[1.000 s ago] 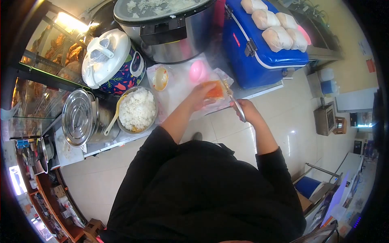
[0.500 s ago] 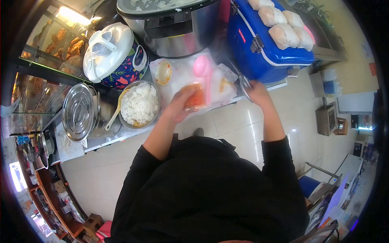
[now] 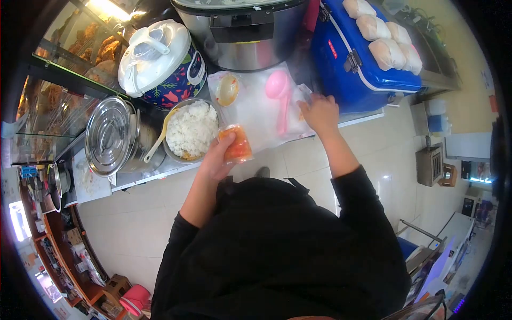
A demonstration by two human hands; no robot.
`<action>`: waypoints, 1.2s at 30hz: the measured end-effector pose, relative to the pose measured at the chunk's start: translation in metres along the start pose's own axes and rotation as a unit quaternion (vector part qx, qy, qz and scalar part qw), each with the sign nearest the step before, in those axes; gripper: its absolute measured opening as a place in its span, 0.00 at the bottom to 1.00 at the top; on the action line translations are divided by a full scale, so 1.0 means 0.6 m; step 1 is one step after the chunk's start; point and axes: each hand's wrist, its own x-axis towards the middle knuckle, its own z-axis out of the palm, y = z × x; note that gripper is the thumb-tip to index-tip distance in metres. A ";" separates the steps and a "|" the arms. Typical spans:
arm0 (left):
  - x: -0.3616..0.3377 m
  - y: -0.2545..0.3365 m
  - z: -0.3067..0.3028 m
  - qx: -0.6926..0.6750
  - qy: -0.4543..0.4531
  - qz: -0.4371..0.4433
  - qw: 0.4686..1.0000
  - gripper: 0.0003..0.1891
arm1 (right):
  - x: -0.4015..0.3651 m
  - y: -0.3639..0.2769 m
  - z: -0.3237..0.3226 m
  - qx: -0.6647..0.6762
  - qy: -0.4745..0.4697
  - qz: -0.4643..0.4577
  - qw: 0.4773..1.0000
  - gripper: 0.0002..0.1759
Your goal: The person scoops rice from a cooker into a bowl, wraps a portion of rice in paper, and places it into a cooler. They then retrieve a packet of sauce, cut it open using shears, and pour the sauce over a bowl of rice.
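My left hand (image 3: 217, 159) is closed around a small clear plastic bag of red-orange sauce (image 3: 237, 145), in front of the bowl of white rice (image 3: 191, 130). My right hand (image 3: 320, 113) reaches over the right end of the plastic sheeting (image 3: 256, 120), close to the blue cooler box (image 3: 341, 69). Its fingers look spread and point down; what lies beneath them is mostly hidden. Between the hands, a pink ladle (image 3: 278, 85) rests on the sheeting. A small sauce-stained bowl (image 3: 227, 89) sits behind the sauce bag.
A large rice cooker (image 3: 242, 42) stands at the back, with a floral pot with a white lid (image 3: 160, 69) on its left. A lidded steel pot (image 3: 109, 136) is at the far left. Several wrapped packets (image 3: 386, 53) lie on the cooler. The counter edge (image 3: 144, 183) runs before me.
My left hand has moved left and toward me with the sauce bag. The right hand has moved left onto the sheeting; the metal tool like scissors it held no longer shows.
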 end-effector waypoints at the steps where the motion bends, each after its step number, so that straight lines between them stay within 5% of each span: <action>1: -0.002 -0.001 -0.004 -0.006 -0.007 0.003 1.000 0.21 | 0.005 -0.007 0.007 -0.047 -0.057 0.014 0.997 0.23; 8: -0.023 0.003 -0.031 -0.039 -0.005 0.027 0.999 0.19 | 0.017 -0.020 0.030 -0.123 -0.159 0.035 0.979 0.23; 17: -0.060 0.016 -0.044 -0.047 -0.012 0.042 0.998 0.16 | 0.035 0.016 0.084 -0.094 -0.104 0.087 0.986 0.17; 23: -0.074 0.004 -0.079 -0.053 0.021 0.035 0.998 0.17 | 0.052 -0.002 0.055 -0.075 -0.183 0.116 0.973 0.17; 26: -0.079 -0.005 -0.101 -0.053 0.026 0.036 0.998 0.18 | 0.057 0.007 0.073 -0.071 -0.151 0.128 0.978 0.18; 30: -0.094 -0.004 -0.124 -0.060 0.012 0.021 0.998 0.18 | 0.074 0.039 0.101 0.143 -0.077 0.214 0.963 0.17; 32: -0.104 0.003 -0.124 -0.053 0.040 0.015 0.998 0.19 | 0.072 0.038 0.073 0.297 0.015 0.242 0.924 0.14; 36: -0.110 0.013 -0.137 -0.039 0.024 -0.010 0.999 0.19 | 0.041 0.058 0.026 0.664 -0.043 0.317 0.675 0.09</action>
